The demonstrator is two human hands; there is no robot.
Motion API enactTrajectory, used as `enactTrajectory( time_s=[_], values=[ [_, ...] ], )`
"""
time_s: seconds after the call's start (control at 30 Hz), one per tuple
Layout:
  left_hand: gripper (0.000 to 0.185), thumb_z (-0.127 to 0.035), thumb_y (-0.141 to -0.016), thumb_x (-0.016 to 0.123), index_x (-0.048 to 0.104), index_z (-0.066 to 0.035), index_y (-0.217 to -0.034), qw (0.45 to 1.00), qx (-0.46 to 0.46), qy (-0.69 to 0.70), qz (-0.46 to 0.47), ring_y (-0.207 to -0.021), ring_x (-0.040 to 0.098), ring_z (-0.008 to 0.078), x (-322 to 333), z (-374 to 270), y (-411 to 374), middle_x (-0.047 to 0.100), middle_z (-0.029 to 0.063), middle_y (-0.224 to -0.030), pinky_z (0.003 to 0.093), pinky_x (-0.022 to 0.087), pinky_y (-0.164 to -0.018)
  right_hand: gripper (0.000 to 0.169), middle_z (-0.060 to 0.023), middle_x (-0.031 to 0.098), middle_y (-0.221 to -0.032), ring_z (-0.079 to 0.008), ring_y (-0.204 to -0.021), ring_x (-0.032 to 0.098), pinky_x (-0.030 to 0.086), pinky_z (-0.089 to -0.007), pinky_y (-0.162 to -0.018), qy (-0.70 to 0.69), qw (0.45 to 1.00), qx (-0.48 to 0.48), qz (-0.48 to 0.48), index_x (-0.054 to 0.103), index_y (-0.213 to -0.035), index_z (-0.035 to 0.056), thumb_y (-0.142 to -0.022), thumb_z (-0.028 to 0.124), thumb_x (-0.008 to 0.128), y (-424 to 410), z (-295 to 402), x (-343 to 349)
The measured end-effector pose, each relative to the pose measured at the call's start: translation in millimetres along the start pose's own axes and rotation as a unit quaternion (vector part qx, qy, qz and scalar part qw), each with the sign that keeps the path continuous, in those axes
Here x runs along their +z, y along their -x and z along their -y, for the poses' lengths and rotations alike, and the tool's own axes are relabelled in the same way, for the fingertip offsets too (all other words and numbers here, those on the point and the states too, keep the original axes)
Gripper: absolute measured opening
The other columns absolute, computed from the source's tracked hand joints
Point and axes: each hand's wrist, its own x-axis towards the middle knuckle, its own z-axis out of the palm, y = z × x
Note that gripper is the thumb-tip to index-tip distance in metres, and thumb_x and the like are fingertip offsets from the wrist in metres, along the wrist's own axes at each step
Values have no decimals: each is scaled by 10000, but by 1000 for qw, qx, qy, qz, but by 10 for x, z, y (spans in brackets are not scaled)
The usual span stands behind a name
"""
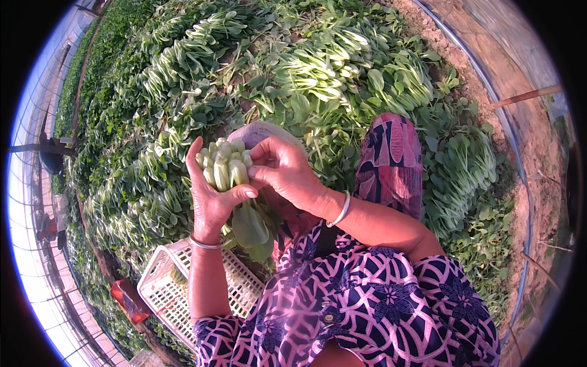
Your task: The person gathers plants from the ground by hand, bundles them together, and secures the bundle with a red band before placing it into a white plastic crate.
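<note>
My left hand [213,197] is closed around a bunch of leafy greens [225,165], thumb across the stalks. The pale stem ends point up and the green leaves hang down below the hand. At the bunch's right side, my right hand [286,172] has its thumb and fingertips against the stem ends; whether it grips one of them cannot be told. Beyond both hands, cut greens [321,69] lie in rows on the ground, their pale stems side by side.
A white plastic crate [165,293] stands at my lower left, with a red object [130,300] beside it. More greens [467,174] lie to the right. A blue hose [516,147] runs along bare soil at the right, near a wooden stick [527,96].
</note>
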Motion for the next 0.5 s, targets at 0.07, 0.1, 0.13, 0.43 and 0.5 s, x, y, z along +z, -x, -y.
enactTrajectory(
  time_s=[0.07, 0.1, 0.13, 0.43, 0.5],
  values=[
    [1269, -294, -454, 974, 206, -64, -1437, 1000, -1, -22, -15, -1113, 543, 237, 122, -18, -8, 513, 130, -1249, 365, 450, -986, 140, -65, 624, -872, -113, -766, 606, 529, -252, -659, 20, 1000, -5, -11, 580, -980, -4, -854, 16, 638, -6, 5, -70],
    [1229, -246, -479, 978, 224, -62, -1432, 1000, -11, -5, -11, -1110, 541, 239, 174, -18, -1, 512, 129, -1243, 369, 449, -986, 136, -63, 628, -870, -121, -778, 607, 516, -262, -682, 60, 997, -32, -21, 586, -970, -14, -845, 15, 635, -22, -59, -91],
    [1151, -164, -511, 950, 251, -60, -1419, 999, -17, -27, -23, -1107, 539, 243, 181, 60, -3, 508, 130, -1244, 369, 445, -988, 136, -35, 616, -923, -84, -826, 568, 489, -239, -704, 35, 999, -29, 10, 587, -1017, -9, -882, 4, 597, -33, -115, -137],
    [803, -7, -629, 779, 395, -20, -1335, 975, 34, -193, -106, -1107, 518, 249, 172, 170, -38, 498, 147, -1227, 378, 412, -1013, 149, -81, 641, -867, -157, -709, 639, 515, -302, -627, 43, 997, -44, 55, 618, -990, -36, -866, 45, 634, 2, 442, -497],
    [776, -11, -642, 785, 394, -18, -1312, 979, 49, -174, -92, -1075, 559, 256, 220, 158, -32, 522, 160, -1204, 385, 474, -970, 190, -92, 644, -879, -152, -665, 667, 545, -260, -568, 4, 998, -47, -38, 591, -1055, -45, -916, 82, 618, 136, 699, -993]
  ],
)
